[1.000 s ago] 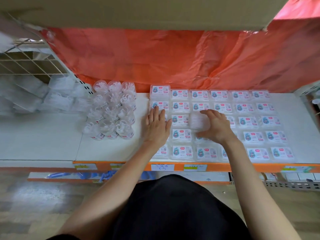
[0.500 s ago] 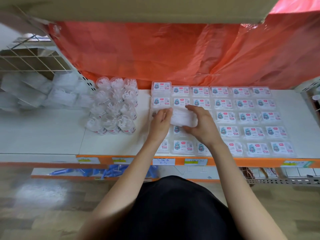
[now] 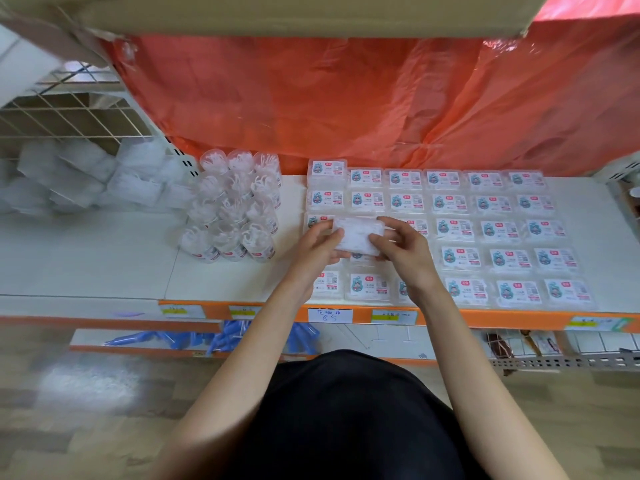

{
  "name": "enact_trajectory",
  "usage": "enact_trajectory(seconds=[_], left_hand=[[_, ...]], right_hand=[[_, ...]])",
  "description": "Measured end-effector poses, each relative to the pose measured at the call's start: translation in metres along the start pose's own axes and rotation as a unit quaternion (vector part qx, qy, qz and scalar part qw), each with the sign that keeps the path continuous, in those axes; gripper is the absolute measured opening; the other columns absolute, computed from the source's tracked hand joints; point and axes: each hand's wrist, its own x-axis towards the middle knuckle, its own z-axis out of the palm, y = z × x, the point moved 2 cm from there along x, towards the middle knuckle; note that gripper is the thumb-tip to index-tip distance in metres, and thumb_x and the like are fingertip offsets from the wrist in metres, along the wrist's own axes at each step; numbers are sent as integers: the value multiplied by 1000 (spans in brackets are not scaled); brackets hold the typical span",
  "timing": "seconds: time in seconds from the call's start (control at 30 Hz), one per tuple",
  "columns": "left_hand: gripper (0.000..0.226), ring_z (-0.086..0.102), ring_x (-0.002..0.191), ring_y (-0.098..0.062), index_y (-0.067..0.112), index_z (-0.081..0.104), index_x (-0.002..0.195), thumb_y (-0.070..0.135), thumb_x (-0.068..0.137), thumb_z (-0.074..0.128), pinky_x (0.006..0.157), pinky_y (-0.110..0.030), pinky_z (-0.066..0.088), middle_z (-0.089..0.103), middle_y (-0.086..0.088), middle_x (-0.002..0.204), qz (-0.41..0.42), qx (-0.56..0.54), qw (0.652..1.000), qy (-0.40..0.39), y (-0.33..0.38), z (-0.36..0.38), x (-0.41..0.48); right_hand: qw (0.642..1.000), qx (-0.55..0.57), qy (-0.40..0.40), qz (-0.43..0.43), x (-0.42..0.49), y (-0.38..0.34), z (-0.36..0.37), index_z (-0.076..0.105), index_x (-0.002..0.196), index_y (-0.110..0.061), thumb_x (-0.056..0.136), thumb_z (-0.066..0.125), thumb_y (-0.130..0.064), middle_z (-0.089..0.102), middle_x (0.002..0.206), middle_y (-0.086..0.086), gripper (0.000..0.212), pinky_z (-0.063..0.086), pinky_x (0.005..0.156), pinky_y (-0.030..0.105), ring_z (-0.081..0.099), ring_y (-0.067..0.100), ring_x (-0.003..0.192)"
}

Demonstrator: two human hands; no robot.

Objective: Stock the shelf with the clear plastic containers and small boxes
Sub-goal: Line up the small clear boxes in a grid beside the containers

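A small clear box [image 3: 357, 234] is lifted just above the white shelf [image 3: 104, 258], plain side up. My left hand [image 3: 317, 249] grips its left end and my right hand [image 3: 403, 252] grips its right end. Under and around them lies a grid of small clear boxes [image 3: 498, 230] with blue and red labels, in several rows. The rear-left stack [image 3: 327, 172] stands a little higher than the others. To the left stands a cluster of round clear plastic containers [image 3: 235, 209] filled with white picks.
An orange plastic sheet [image 3: 381, 105] hangs behind the shelf. White wrapped packets [image 3: 76, 178] lie at the left under a wire rack [image 3: 69, 116]. Price tags line the orange shelf edge [image 3: 485, 318]. Blue items [image 3: 221, 337] sit on the lower shelf. A cardboard box [image 3: 277, 12] hangs overhead.
My right hand lifted one box and carried it left. My left hand rose from resting flat on the boxes and took its left end, so both hands now hold it.
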Motion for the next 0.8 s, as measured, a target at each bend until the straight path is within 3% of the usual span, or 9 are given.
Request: enact_trajectory(seconds=[0.1,0.23,0.33,0.47,0.53,0.67,0.8], left_hand=[[35,66,101,-17,25,55,126,47,101,42,75,-27,50,65,4,118,-27,20,999,17,3,-2,-2],[54,68,89,-19,18,61,121,56,101,28,66,-27,47,70,1,104,-81,-6,997,15,8,-3,-2],[56,69,82,-19,14,62,121,57,99,34,62,-25,47,68,-5,111,-100,-46,993,29,6,-6,0],[15,68,88,-20,15,64,104,27,96,59,70,-26,53,66,-10,111,-78,-97,992,33,4,-10,2],[17,66,98,-21,12,64,109,11,92,64,76,-27,54,66,-8,116,-39,-120,992,19,4,-11,1],[31,63,110,-18,18,62,117,2,90,63,83,-29,51,62,-4,127,23,-105,994,12,3,-13,2],[38,61,115,-16,23,63,120,-1,90,59,85,-28,48,61,1,130,47,-69,996,-6,4,-16,4]], right_hand=[[1000,-2,1,-25,-2,3,-1,64,108,-24,85,71,1,69,99,1,35,56,79,32,68,12,90],[994,-46,-18,-95,-4,0,-2,64,105,-26,82,72,7,67,103,-3,41,56,87,37,63,9,96],[987,-77,-44,-135,-5,-1,2,63,102,-26,81,69,11,67,111,-4,43,53,93,38,63,13,108],[982,-108,-40,-148,-4,3,5,63,100,-30,81,62,12,64,124,-8,46,42,102,29,56,8,123],[983,-106,-30,-145,-2,5,5,64,100,-27,80,57,15,60,130,-7,47,43,99,28,52,8,127],[993,-41,-25,-111,0,7,4,63,109,-15,85,48,17,58,134,0,42,52,83,28,60,10,117],[998,42,25,-43,2,6,7,59,120,-14,95,53,1,66,121,2,29,51,74,28,65,11,95]])
